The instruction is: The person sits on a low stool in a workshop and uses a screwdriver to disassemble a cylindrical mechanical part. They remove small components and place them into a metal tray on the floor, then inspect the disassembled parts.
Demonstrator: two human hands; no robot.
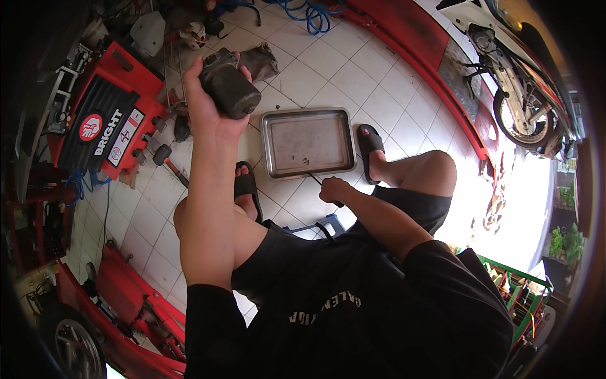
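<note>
Raised at the upper left, my left hand (207, 108) is wrapped round a dark, greasy metal part (232, 90) with a round, cup-like end. I cannot make out its exact kind. Closer to me, my right hand (334, 189) is closed round a slim tool whose thin dark shaft (315, 179) points at the near edge of a shallow metal tray (265, 146). The tool looks like a screwdriver, but my fist hides most of its handle. A few small dark pieces, perhaps screws, (305, 160) lie in the tray, which rests on the tiles between my feet.
Beyond my left hand lies another grimy metal part (260, 62). A hammer (165, 159) sits by a red machine (113, 114) on the left. A red rail (404, 54) crosses the upper right near a motorcycle (514, 88). Blue hose (317, 22) coils at the far side.
</note>
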